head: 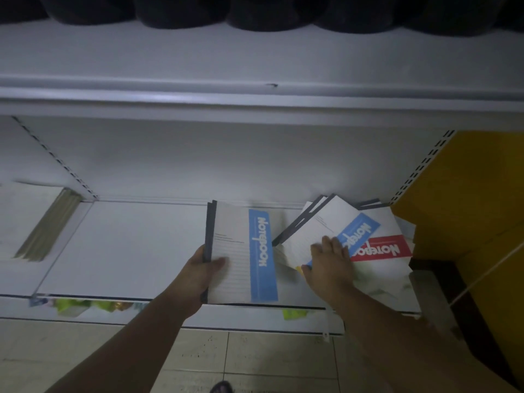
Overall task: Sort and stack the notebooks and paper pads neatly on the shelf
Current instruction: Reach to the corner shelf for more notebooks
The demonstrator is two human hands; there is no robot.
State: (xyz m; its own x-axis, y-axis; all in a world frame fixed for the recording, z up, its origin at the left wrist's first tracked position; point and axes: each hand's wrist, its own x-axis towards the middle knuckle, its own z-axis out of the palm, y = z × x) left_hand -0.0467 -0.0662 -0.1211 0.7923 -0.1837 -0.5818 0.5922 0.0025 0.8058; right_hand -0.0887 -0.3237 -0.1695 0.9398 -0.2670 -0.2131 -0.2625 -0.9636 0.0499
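Note:
A white notebook with a blue "Notebook" band (pixel 241 251) lies flat on the white shelf (pixel 136 245), dark spine to the left. My left hand (pixel 205 269) grips its lower left edge, thumb on the cover. To the right sits a skewed pile: a tilted blue-band notebook (pixel 329 225) on top of a red-band notebook (pixel 388 245), with more dark spines behind. My right hand (pixel 330 258) rests on the tilted notebook's near corner, fingers spread over the cover and curling at the edge.
A stack of pale pads (pixel 37 222) lies in the left shelf bay beyond the slotted upright (pixel 56 160). A yellow panel (pixel 467 194) borders the right. Dark round items (pixel 255 12) line the upper shelf. Green packages (pixel 85 304) show under the shelf edge, above the tiled floor.

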